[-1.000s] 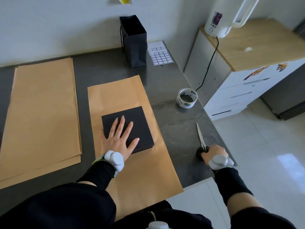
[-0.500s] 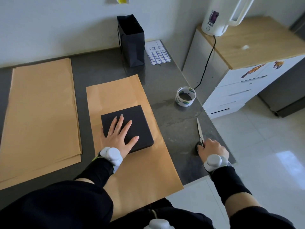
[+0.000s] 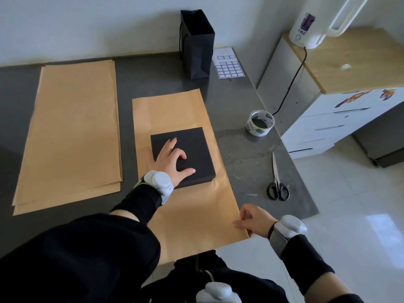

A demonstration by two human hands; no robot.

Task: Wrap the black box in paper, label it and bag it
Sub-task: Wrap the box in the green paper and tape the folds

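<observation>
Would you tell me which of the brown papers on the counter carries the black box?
The single sheet beside the scissors holds the black box; the stack to its left holds nothing.

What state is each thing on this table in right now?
Sheet, flat, unfolded.
Box, closed, unwrapped, flat on the sheet.
Left hand, rests on the box.
Right hand, at the sheet's near right corner; grip unclear.
Scissors, closed, lying free.
Tape, lying flat, untouched.
Bag, upright, mouth open.
Labels, flat by the bag.
Paper stack, flat, untouched.
</observation>
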